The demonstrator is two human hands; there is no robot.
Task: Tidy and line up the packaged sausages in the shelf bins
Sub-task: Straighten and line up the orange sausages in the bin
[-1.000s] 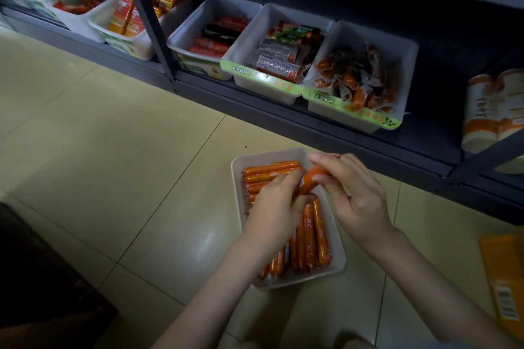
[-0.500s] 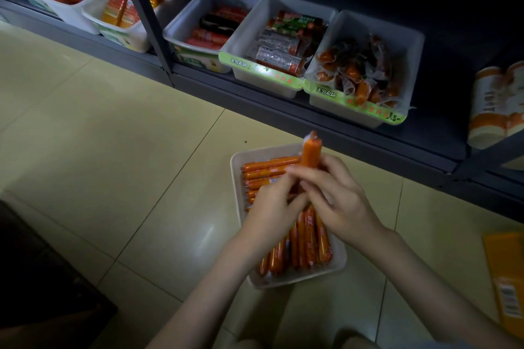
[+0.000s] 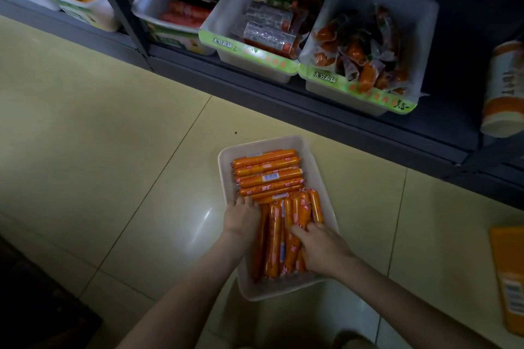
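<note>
I have the white bin (image 3: 283, 290) down on the floor tiles (image 3: 113, 150), and I judge I'm partway through squaring up its load. Just beyond my fingertips the crosswise sausages (image 3: 266, 173) lie stacked and even. Under my fingers the lengthwise sausages (image 3: 273, 235) sit less flush. My right hand (image 3: 323, 252) rests on them, fingers slightly spread and pressing flat. My left hand (image 3: 241, 219) has its fingers close together; I can't tell if they pinch anything. Next I'd nudge the ends level, gently, since the slick casings look likely to roll.
</note>
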